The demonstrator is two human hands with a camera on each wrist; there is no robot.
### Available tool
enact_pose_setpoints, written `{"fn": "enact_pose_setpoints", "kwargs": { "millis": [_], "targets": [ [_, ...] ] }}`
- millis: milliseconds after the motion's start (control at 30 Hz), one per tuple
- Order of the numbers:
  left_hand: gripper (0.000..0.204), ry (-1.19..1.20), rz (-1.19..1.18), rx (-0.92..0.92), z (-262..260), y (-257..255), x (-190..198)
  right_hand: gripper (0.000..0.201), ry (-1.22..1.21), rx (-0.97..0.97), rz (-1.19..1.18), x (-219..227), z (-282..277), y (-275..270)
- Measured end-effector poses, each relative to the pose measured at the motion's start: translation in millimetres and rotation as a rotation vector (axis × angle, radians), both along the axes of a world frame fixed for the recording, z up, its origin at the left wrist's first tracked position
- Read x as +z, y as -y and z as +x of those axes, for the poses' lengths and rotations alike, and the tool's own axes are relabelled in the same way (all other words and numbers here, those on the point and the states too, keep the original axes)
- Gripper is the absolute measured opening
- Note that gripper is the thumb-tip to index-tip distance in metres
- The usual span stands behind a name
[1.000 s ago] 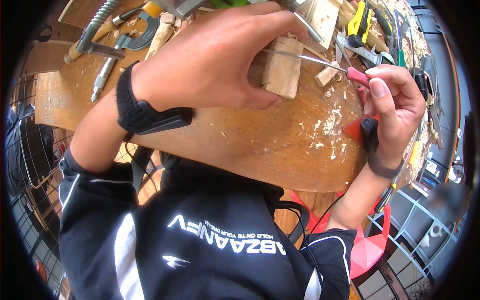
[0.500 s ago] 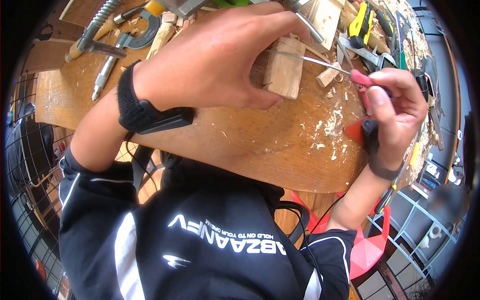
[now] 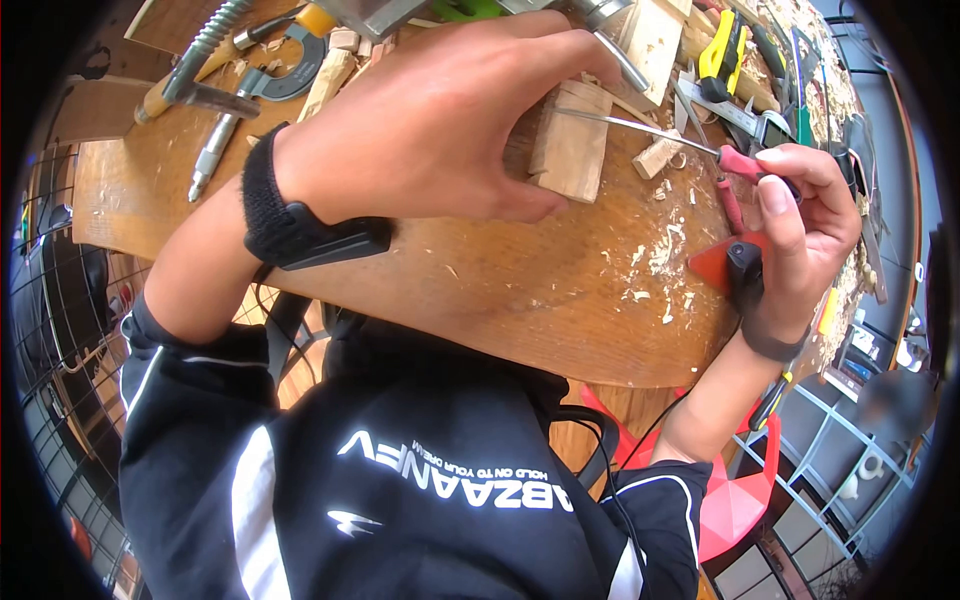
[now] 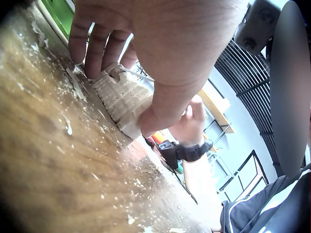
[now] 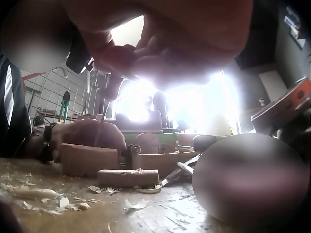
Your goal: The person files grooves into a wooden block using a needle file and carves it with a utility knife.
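Observation:
My left hand (image 3: 430, 130) holds a pale wooden block (image 3: 575, 150) against the table, its thumb at the near edge and its fingers on the far side. Notches cut across the block show in the left wrist view. Between thumb and fingers, my right hand (image 3: 805, 215) pinches the red handle of a slim tool (image 3: 738, 162) with a thin metal shaft. That shaft points left and lies across the upper part of the block, where its tip comes near the left hand; the tip's shape is unclear.
A small wood offcut (image 3: 657, 156) and curled shavings (image 3: 660, 255) lie right of the block. Another red handle (image 3: 729, 205) is near the right hand. Behind are a caliper (image 3: 735, 112) and yellow-black cutter (image 3: 722, 55). A micrometer (image 3: 290, 75) and hammer (image 3: 205, 98) lie at left.
My right hand has drawn slightly right and toward the body, and the tool's handle has shifted right with it. The left hand keeps its hold on the block.

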State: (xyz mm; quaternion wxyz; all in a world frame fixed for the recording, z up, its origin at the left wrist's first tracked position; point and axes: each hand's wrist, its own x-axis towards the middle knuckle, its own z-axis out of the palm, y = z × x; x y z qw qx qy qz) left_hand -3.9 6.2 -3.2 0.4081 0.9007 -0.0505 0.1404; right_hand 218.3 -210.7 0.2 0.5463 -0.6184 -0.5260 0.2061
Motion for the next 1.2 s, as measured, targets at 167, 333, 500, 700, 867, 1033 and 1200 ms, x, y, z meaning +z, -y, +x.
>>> {"fn": "enact_pose_setpoints", "kwargs": {
  "millis": [167,333,500,700,867,1033,1200],
  "targets": [
    [0.072,-0.019,0.014,0.01,1,1,2,0.017,0.117,0.079,-0.029,-4,-3,-3],
    [0.073,-0.001,0.037,0.01,0,1,-2,0.019,-0.094,-0.008,-0.002,-1,-5,-1],
    [0.073,-0.11,0.049,0.046,2,1,0,0.018,0.041,0.031,-0.028,-3,2,2],
    [0.073,0.0,0.051,0.012,3,1,1,0.017,0.159,0.109,-0.005,-4,-1,-5],
    [0.072,-0.204,0.032,-0.004,4,0,22,0.019,-0.045,0.058,0.042,-2,-1,-2],
    [0.072,-0.012,0.014,0.013,0,0,1,0.018,0.059,0.016,-0.014,-5,3,3],
    [0.071,0.019,0.002,-0.002,1,3,1,0.017,-0.017,0.062,0.01,-3,-7,-6]
  ]
}}
